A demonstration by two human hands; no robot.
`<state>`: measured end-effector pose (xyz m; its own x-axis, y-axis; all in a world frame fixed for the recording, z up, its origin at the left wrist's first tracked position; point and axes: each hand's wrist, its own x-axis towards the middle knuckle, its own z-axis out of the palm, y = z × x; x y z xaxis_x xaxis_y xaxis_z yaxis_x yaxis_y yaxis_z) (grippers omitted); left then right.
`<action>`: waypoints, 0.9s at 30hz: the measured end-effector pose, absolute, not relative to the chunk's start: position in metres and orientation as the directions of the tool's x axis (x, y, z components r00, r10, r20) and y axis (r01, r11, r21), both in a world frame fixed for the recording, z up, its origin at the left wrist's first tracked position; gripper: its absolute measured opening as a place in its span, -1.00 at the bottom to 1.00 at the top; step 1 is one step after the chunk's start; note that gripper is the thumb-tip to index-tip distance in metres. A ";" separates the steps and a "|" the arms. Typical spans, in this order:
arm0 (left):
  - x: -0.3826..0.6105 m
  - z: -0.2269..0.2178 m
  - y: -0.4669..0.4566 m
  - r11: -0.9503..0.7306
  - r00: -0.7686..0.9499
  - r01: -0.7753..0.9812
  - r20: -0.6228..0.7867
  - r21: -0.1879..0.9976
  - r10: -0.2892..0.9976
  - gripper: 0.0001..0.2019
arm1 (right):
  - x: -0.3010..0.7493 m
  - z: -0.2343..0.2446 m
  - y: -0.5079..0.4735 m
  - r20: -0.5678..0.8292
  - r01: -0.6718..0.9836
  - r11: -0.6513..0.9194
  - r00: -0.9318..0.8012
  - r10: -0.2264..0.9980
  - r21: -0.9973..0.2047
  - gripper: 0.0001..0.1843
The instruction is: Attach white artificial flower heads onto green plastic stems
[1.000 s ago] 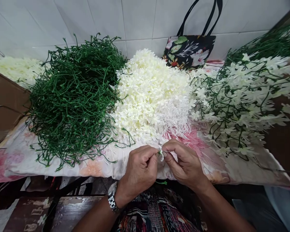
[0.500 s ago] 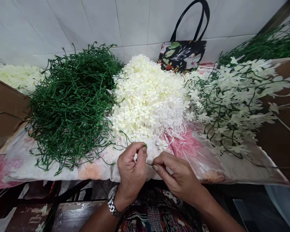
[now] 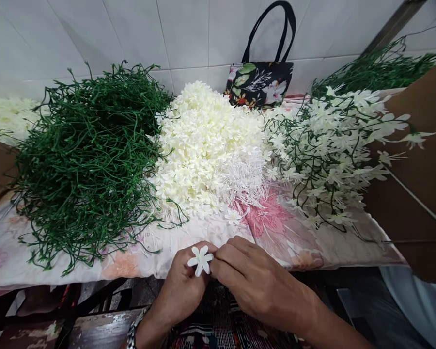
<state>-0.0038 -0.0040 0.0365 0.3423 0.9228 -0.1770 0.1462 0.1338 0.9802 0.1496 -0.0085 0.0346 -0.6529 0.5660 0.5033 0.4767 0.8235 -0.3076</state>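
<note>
A single white artificial flower point(image 3: 200, 260) with narrow petals faces up between my hands, in front of the table edge. My left hand point(image 3: 183, 281), a metal watch on its wrist, is closed around the flower's base. Against it, my right hand point(image 3: 256, 278) is closed too, its thumb and fingertips pressed together at the flower's right side. What the right fingertips pinch is hidden. Beyond the hands lies a heap of loose cream-white flower heads point(image 3: 199, 140), with a patch of thin white stamens point(image 3: 243, 172) at its near right side.
Left of the flower heads is a large pile of green plastic stems point(image 3: 90, 155). At the right lie assembled white flowers on stems point(image 3: 330, 160), beside a cardboard box point(image 3: 417, 194). A black floral bag point(image 3: 259, 82) stands against the tiled wall. A floral cloth point(image 3: 218, 232) covers the table.
A thin dark stem ran between my parted hands; now they have come together, and a white flower shows at the left fingers. The view has shifted slightly.
</note>
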 end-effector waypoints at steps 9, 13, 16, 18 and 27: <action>-0.009 0.010 -0.008 0.314 0.370 -0.142 -0.244 0.939 0.896 -0.87 | 0.151 0.023 -0.010 0.565 0.466 0.767 -0.520 0.641 -0.442 -0.85; -0.010 0.009 -0.006 0.312 0.348 -0.149 -0.246 0.938 0.904 -0.85 | 0.157 0.021 -0.010 0.573 0.479 0.741 -0.473 0.669 -0.470 -0.86; -0.009 0.009 -0.004 0.345 0.252 -0.241 -0.285 0.907 0.925 -0.83 | 0.171 0.020 -0.001 0.575 0.539 0.700 -0.415 0.705 -0.469 -0.87; -0.006 0.010 -0.002 0.382 0.132 -0.340 -0.358 0.859 0.924 -0.81 | 0.181 0.019 0.009 0.559 0.646 0.632 -0.361 0.747 -0.428 -0.89; 0.003 0.016 0.009 0.381 -0.009 -0.406 -0.421 0.831 0.907 -0.79 | 0.178 0.008 0.037 0.404 0.818 0.555 -0.461 0.790 -0.153 -0.78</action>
